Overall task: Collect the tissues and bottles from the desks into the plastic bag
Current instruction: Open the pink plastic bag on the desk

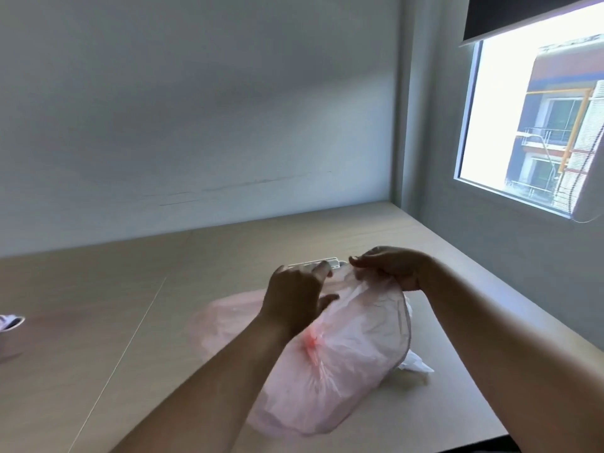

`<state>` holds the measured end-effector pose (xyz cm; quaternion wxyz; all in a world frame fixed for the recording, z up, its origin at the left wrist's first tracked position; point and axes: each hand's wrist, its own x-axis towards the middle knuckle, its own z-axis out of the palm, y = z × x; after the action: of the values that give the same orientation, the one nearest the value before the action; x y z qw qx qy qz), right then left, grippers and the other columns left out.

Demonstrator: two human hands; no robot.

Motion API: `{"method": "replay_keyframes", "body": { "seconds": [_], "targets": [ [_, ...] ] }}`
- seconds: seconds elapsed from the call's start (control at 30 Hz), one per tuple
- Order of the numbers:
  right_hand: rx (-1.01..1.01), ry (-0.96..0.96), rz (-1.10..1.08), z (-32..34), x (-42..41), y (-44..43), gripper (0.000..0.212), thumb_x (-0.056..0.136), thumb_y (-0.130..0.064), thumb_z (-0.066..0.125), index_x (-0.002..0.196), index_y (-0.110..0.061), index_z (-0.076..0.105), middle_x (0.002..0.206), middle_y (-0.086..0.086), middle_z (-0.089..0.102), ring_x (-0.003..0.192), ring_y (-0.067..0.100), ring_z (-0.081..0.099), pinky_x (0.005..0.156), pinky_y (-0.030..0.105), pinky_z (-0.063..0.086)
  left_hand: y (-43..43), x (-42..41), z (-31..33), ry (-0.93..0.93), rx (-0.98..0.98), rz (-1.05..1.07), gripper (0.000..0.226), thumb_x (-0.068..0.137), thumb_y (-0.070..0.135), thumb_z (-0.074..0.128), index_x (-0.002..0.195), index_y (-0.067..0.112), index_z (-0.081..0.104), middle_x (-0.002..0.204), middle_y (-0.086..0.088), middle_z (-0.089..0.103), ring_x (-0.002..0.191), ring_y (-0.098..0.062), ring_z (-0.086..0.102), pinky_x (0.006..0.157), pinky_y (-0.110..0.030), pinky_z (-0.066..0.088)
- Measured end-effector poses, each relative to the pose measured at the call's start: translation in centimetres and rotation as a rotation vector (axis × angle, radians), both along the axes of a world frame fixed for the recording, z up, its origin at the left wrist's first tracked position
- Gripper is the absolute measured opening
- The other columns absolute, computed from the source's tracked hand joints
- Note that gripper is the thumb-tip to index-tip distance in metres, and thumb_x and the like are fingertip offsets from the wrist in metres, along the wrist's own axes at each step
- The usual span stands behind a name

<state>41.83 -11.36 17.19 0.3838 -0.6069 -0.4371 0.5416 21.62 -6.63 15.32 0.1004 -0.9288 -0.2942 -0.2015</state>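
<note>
Holding the pink plastic bag (346, 371) by its upper rim, the person worked over the desk (163, 305), close to its right edge. The right hand (395, 268) pinched a gather of film between thumb and fingertips. The left hand (294, 299) had its fingers curled onto the rim opposite, I judged to part the mouth so rubbish could go in. The bag's bulk sagged on the desk toward the near edge. A crumpled white tissue (416, 366) lay touching the bag's right side, partly tucked beneath it and within easy reach. A flat white object (310, 265), which I could not identify, sat just behind the hands. No bottle showed.
</note>
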Motion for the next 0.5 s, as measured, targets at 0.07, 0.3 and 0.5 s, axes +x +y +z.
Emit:
{"method": "replay_keyframes", "body": {
  "seconds": [0.07,0.3,0.5],
  "targets": [
    [0.001,-0.380,0.060,1.3,-0.3,-0.2,0.029,0.075,-0.025,0.077,0.052,-0.016,0.060,0.049,-0.003,0.044,0.040,0.010,0.038,0.041,0.018,0.034,1.0,0.5,-0.2,-0.035,0.018,0.123,0.028,0.093,0.042,0.047,0.108,0.023,0.061,0.094,-0.008,0.072,0.092,-0.034,0.067,0.073,-0.032,0.047],
    [-0.083,-0.799,-0.125,1.0,2.0,-1.5,0.015,0.074,-0.016,0.077,0.070,-0.015,0.063,0.052,0.001,0.047,0.045,0.013,0.037,0.043,0.018,0.030,4.6,0.6,3.1,-0.212,-0.111,0.261,0.024,0.092,0.029,0.045,0.095,0.017,0.066,0.096,-0.014,0.070,0.092,-0.038,0.064,0.075,-0.035,0.049],
    [-0.043,-0.422,-0.210,-1.0,1.1,-4.9,0.038,0.079,-0.049,0.068,0.104,-0.022,0.061,0.092,-0.001,0.065,0.072,0.012,0.059,0.060,0.021,0.044,6.9,-0.4,4.4,-0.268,-0.251,0.375,0.031,0.088,0.021,0.042,0.085,0.003,0.066,0.089,-0.018,0.069,0.086,-0.037,0.064,0.074,-0.037,0.052]
  ]
}}
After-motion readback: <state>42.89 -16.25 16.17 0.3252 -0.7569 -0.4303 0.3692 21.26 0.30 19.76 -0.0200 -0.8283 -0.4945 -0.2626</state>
